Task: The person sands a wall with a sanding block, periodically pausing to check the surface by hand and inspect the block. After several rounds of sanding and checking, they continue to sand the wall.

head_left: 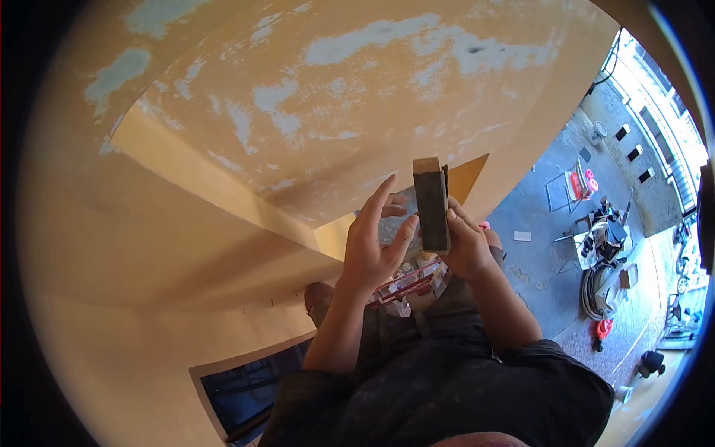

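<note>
A dark-faced sanding block (432,212) with a tan end stands nearly upright in front of my chest. My right hand (469,244) grips it along its right edge, the thumb lying against its side. On the other side, my left hand (376,242) is open with fingers spread, its thumb tip right at the block's left edge. Beyond both hands is a yellow-orange wall (335,97) with scuffed whitish patches. Below them, in front of my lap, lies a cluttered red-edged tray or rack (410,287), partly hidden by my arms.
A yellow ledge (208,179) juts out on the left, above a dark window (253,391). Far below right, the grey floor (532,197) holds a folding chair (573,186), a table heaped with tools (596,242), a coiled hose (593,294) and a red bag (603,328).
</note>
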`<state>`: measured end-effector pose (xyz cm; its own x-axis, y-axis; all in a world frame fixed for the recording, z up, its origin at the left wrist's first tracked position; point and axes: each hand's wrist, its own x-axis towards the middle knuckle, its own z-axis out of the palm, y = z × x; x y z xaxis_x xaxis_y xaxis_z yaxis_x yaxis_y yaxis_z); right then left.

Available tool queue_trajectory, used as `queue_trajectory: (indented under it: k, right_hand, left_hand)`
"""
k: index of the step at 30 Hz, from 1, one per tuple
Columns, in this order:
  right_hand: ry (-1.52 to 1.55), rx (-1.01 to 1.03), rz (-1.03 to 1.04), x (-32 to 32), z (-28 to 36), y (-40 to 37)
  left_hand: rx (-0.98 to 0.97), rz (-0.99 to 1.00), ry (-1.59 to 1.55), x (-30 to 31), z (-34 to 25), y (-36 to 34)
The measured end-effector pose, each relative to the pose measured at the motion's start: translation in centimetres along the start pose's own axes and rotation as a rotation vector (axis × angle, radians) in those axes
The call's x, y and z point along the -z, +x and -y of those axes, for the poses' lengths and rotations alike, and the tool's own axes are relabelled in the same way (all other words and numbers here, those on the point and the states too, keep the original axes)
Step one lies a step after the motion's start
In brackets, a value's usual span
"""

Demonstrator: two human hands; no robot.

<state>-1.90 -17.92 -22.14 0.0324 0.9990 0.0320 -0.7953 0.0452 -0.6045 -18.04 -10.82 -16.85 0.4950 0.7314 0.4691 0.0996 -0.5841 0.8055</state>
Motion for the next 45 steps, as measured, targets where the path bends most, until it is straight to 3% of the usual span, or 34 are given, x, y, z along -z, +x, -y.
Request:
queue_trajectory:
  k: [5,7,9,14,17,19,21,23,29,33,35,37,39,40,41,43,45]
  right_hand:
    - [-0.015,0.002,-0.03,-0.9,-0.9,0.5]
    - [-0.054,0.022,-0.043,-0.8,-1.6,0.7]
    - [-0.361,0.061,-0.039,-0.6,-2.2,0.8]
    - [-0.581,0.007,-0.001,-0.9,-2.5,0.9]
    - [-0.728,0.111,0.005,-0.6,-2.7,1.3]
    - [-0.733,0.192,0.005,-0.1,-2.8,1.7]
    - [-0.509,0.082,0.113,0.0,-2.1,1.7]
    - [-0.488,0.111,0.14,0.4,-1.2,1.6]
    - [-0.786,0.286,0.083,1.7,0.8,1.0]
    - [-0.785,0.264,-0.046,5.5,1.6,0.1]
    - [-0.827,0.374,-0.323,8.3,1.5,0.2]
    - [-0.959,0.494,-0.558,12.3,1.7,0.9]
    - [-1.066,0.655,-0.792,15.4,2.9,2.2]
    - [-1.164,0.828,-0.823,14.5,5.2,2.8]
    - [-1.164,0.829,-0.821,13.9,7.2,3.7]
    - [-1.324,1.147,-0.875,13.2,10.2,5.5]
    - [-1.331,1.157,-0.893,12.9,11.4,7.0]
  left_hand:
    - [0.155,-0.058,-0.148,-0.1,0.0,-0.8]
    - [0.319,-0.061,-0.23,-0.2,0.2,-1.3]
    - [0.384,-0.039,-0.32,-0.4,0.3,-1.6]
    - [0.441,-0.103,-0.33,-0.6,1.3,-1.8]
    - [0.507,-0.059,-0.284,-0.3,0.5,-0.9]
    - [0.438,-0.063,-0.28,-0.4,1.2,-0.6]
    - [0.419,-0.082,-0.258,-0.4,1.4,-0.1]
    - [0.411,-0.092,-0.282,-0.7,1.1,0.5]
    - [0.358,-0.046,-0.223,-3.3,0.6,2.1]
    - [0.321,0.117,-0.175,-5.6,1.0,3.0]
    - [0.149,0.195,0.268,-6.3,0.6,3.6]
    - [0.112,0.204,0.314,-6.6,0.6,4.4]
    - [-0.164,0.244,0.523,-7.1,0.5,5.5]
    - [-0.168,0.24,0.525,-7.4,0.1,6.2]
    - [-0.271,0.266,0.605,-7.7,-0.4,7.0]
    - [-0.37,0.297,0.688,-8.2,-1.6,8.4]
    - [-0.517,0.278,0.862,-8.6,-2.7,9.6]
